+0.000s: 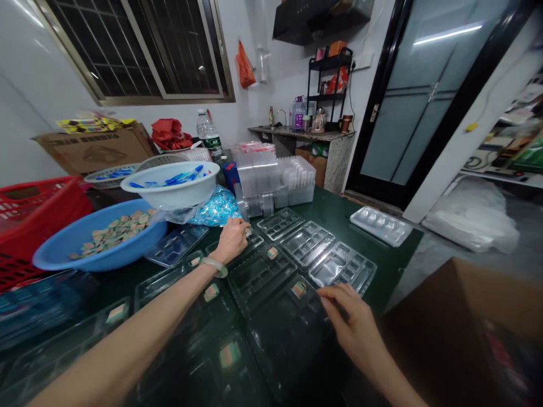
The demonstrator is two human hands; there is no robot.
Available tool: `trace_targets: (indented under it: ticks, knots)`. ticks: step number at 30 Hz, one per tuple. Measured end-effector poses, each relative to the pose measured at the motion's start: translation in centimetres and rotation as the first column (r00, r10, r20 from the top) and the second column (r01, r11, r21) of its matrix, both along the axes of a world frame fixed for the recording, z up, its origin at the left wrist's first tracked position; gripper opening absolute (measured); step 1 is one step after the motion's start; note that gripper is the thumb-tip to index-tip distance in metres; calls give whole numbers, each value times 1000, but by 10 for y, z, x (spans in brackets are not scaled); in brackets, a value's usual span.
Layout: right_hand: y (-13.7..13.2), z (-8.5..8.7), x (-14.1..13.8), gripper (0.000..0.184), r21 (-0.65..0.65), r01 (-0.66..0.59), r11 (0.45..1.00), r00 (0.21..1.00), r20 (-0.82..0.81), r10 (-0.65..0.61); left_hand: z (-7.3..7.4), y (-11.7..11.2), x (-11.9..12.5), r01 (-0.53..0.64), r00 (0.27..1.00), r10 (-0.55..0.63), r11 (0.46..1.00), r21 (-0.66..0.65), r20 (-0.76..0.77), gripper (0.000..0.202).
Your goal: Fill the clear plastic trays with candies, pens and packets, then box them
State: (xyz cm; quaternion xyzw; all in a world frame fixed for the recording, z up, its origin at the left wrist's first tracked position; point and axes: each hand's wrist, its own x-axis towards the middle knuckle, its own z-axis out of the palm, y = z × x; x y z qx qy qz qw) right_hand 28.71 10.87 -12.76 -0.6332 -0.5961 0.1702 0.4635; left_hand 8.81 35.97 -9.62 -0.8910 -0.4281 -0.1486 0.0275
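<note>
My left hand (232, 240) reaches out over the clear plastic blister trays (307, 243) laid in rows on the dark green table (339, 212). Its fingers are curled in a pinch on a small striped eraser at a tray's far edge. A pale bangle (215, 265) circles that wrist. My right hand (350, 319) lies lower right with fingers stretched flat on a tray's edge, holding nothing. Small striped erasers (299, 289) sit in several tray pockets; one (272, 252) lies between my hands.
A blue basin (63, 249) holds many erasers at the left. Behind it stand a white bowl (169, 195) of blue pens and a red basket (29, 217). Stacks of clear trays (271, 178) stand behind. A brown cardboard box (470, 328) is at the lower right.
</note>
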Motion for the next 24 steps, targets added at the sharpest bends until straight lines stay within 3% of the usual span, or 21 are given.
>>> trace_targets:
  ticks: [3,6,10,17,24]
  knots:
    - [13,-2,-6,19,-41,18,999,962,273,-6,9,-43,14,197,978,-195,980,-16,70,28]
    - [26,-1,-12,21,-80,77,994,891,454,-33,13,-93,28,427,904,-422,901,-74,70,25]
    - [40,-3,-18,20,-94,150,984,800,597,-65,7,-135,34,550,834,-549,824,-131,47,17]
    - [53,1,-20,18,-225,206,952,734,679,2,3,-147,25,554,825,-565,819,-149,-33,21]
    - [56,6,-25,13,-229,237,944,699,715,-2,-2,-154,26,544,829,-554,831,-117,-80,23]
